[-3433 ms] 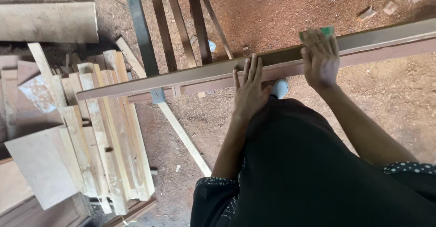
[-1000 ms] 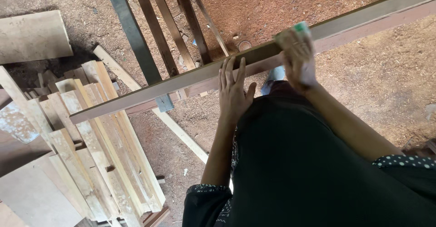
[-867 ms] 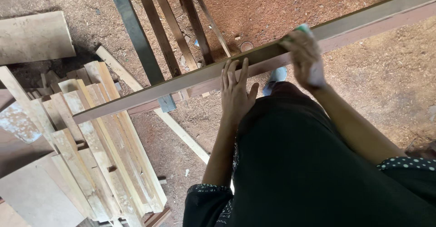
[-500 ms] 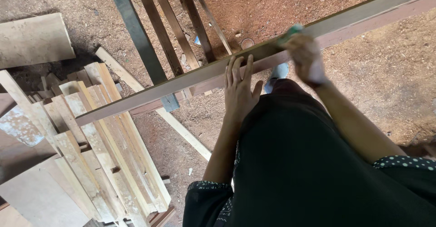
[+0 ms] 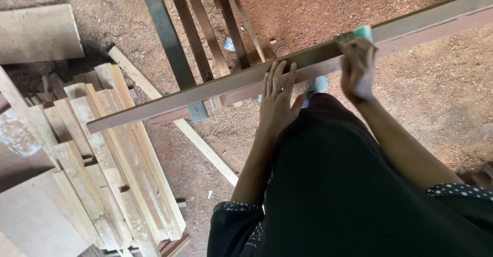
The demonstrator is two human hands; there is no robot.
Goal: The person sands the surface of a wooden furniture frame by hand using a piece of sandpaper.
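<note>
Looking straight down now: a long reddish-brown wooden beam (image 5: 215, 90) runs across the view, low at the left and rising to the upper right, held up off the sawdust-covered ground (image 5: 441, 92). The left hand (image 5: 277, 103) lies flat on the beam's near face, fingers spread wide and pointing up, palm pressed to the wood and gripping nothing. The right hand (image 5: 357, 67) is further right along the same beam, fingers curled tight around a small green sanding block (image 5: 359, 34) that sits on the beam's top edge. The 2 hands are near each other but apart.

Below the hands, a black garment (image 5: 349, 185) fills the lower right, and a white-dotted dark cuff (image 5: 457, 191) shows at the right edge. A pale blue shoe tip (image 5: 318, 84) peeks out just under the beam, between the 2 arms.

Behind the beam, several dark slats (image 5: 205, 25) lean upward side by side, one greyer and wider than the rest. At the left lies a stack of pale rough wooden planks (image 5: 102, 159), with a flat pale board (image 5: 38, 33) above them. A thin pale batten (image 5: 169, 115) runs diagonally beneath the beam. A small blue scrap (image 5: 229, 44) rests on the ground between the slats; I cannot tell what it is.
</note>
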